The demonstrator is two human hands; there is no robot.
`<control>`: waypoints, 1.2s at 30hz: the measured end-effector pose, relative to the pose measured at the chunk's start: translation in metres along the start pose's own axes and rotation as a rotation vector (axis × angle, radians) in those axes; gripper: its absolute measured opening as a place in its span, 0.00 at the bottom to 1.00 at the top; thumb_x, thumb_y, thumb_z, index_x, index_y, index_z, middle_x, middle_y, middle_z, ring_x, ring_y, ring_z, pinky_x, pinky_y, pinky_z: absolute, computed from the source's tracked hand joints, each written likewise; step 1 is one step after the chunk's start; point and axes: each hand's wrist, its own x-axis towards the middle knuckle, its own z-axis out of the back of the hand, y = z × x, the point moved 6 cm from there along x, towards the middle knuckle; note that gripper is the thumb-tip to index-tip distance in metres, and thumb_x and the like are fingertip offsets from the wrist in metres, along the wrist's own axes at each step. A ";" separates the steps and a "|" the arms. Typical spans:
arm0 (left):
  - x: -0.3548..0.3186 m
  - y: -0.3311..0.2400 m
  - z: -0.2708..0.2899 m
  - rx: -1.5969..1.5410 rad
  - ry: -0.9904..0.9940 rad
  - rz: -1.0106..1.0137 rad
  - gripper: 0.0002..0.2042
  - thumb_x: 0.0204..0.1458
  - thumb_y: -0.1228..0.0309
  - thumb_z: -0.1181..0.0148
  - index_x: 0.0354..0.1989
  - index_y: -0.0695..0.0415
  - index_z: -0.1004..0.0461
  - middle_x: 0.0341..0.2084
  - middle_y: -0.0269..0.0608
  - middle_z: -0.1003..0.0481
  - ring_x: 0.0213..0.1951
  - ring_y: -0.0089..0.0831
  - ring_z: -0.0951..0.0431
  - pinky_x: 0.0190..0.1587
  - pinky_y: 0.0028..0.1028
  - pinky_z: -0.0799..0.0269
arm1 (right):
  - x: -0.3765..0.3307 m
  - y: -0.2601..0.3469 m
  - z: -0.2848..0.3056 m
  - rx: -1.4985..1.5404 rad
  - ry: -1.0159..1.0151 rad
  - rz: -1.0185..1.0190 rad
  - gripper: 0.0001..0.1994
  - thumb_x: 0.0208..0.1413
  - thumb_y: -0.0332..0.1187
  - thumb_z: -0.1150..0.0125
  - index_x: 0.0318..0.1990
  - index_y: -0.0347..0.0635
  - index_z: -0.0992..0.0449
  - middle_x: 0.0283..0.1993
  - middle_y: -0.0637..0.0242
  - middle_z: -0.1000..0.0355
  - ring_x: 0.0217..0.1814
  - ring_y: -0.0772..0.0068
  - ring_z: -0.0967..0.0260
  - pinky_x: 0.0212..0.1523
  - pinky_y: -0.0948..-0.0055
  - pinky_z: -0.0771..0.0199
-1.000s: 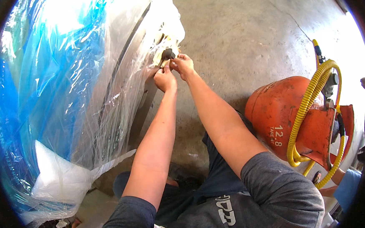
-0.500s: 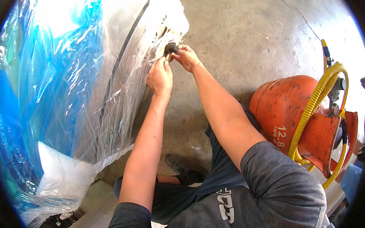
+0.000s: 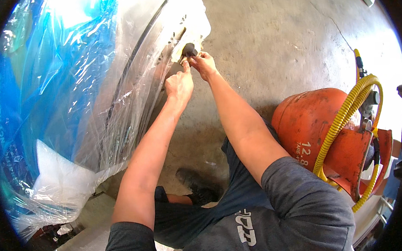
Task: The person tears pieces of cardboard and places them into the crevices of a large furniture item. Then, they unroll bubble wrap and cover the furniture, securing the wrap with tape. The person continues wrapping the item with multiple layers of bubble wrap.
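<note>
At the edge of a plastic-wrapped, light-coloured unit, a black knob-like fitting sticks out toward me. My right hand is closed on its lower right side with thumb and fingertips. Just beneath the black part shows a small brass-coloured piece, partly covered by my fingers. My left hand reaches up from below, index finger stretched to this piece and the other fingers curled in. Whether my left fingers grip anything is hidden.
Clear and blue plastic film covers the bulky unit on the left, with white foam at its lower corner. An orange gas cylinder lies to my right, a coiled yellow hose over it. Concrete floor stretches ahead.
My left hand has gone from a thumb-and-finger pinch to a pointing index finger at the fitting. The right hand stays at the black part, and the view has shifted slightly.
</note>
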 end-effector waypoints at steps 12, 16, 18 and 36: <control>0.000 0.009 -0.016 0.244 0.157 0.045 0.42 0.57 0.68 0.47 0.78 0.48 0.64 0.26 0.38 0.17 0.24 0.32 0.17 0.24 0.35 0.24 | 0.009 0.010 0.005 0.095 -0.083 0.135 0.05 0.61 0.25 0.39 0.38 0.40 0.30 0.35 0.66 0.27 0.31 0.74 0.25 0.35 0.74 0.16; -0.001 0.002 -0.018 0.276 0.148 0.054 0.43 0.57 0.68 0.46 0.77 0.52 0.66 0.26 0.38 0.17 0.24 0.31 0.17 0.23 0.35 0.25 | 0.015 0.010 0.004 0.158 -0.031 0.106 0.05 0.62 0.26 0.40 0.38 0.40 0.31 0.34 0.66 0.27 0.29 0.73 0.25 0.32 0.75 0.16; -0.001 -0.001 -0.015 0.276 0.173 0.064 0.43 0.57 0.69 0.45 0.77 0.54 0.65 0.25 0.38 0.17 0.24 0.32 0.17 0.23 0.35 0.25 | 0.016 0.010 0.004 0.155 -0.025 0.128 0.05 0.63 0.26 0.40 0.37 0.41 0.32 0.34 0.65 0.27 0.29 0.72 0.25 0.32 0.75 0.16; 0.005 0.009 0.081 -0.309 -0.499 0.085 0.20 0.59 0.70 0.43 0.60 0.57 0.32 0.53 0.49 0.29 0.52 0.48 0.23 0.49 0.42 0.23 | 0.022 -0.010 0.001 0.201 0.006 0.060 0.06 0.64 0.29 0.41 0.40 0.45 0.34 0.33 0.68 0.29 0.29 0.79 0.27 0.33 0.77 0.17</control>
